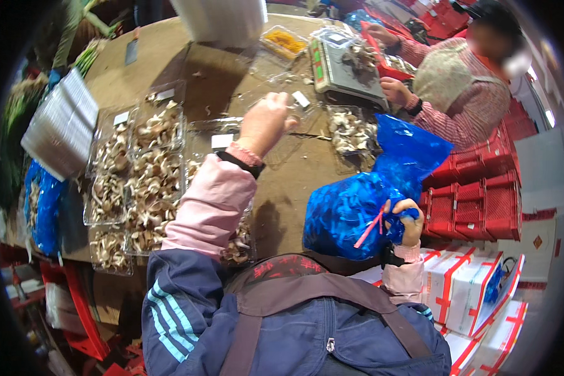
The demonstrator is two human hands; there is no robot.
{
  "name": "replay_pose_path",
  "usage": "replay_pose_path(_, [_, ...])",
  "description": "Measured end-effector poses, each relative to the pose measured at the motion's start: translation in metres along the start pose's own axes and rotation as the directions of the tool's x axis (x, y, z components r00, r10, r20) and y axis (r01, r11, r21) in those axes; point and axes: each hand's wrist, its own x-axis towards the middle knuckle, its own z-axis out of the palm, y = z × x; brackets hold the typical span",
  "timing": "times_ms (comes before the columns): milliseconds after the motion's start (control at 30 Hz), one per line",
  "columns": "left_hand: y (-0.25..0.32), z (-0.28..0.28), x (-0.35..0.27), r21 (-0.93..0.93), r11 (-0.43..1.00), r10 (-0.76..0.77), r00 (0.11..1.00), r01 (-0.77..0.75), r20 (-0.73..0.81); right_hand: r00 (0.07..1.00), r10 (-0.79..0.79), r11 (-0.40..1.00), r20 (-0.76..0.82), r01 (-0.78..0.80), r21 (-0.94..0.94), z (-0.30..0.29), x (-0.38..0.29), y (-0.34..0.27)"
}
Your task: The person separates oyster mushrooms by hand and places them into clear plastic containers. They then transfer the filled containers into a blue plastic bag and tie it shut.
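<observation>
My right hand (408,220) grips the gathered neck of a blue plastic bag (340,214), which bulges with contents and has a pink tie (371,229) around its neck. Its loose upper end flares out beyond the hand. My left hand (269,120) is over the middle of the table with fingers curled, at a clear plastic container (310,110) bearing a white label (301,98). Whether the fingers grip that plastic is unclear. Left of my left forearm are several clear trays of mushrooms (152,174). Another mushroom tray (350,131) lies beyond the blue bag.
Across the wooden table (122,84), a co-worker's hands (395,91) are beside a scale (326,73). Stacks of clear trays stand left (63,124) and at the back (221,23), near orange-yellow strands (284,43). Red crates (474,207) and white boxes (444,291) are right.
</observation>
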Motion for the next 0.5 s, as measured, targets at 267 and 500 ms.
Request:
replay_pose_path(267, [0.116,0.017,-0.072,-0.731,0.66,0.35,0.932,-0.176,0.091,1.0,0.025,0.957,0.002,-0.025,0.291,0.002,0.014,-0.01])
replay_pose_path(500, [0.139,-0.004,-0.092,-0.691,0.716,0.218,0.972,-0.098,0.089,0.98,-0.1,0.935,0.172,0.034,0.354,0.03,0.047,-0.021])
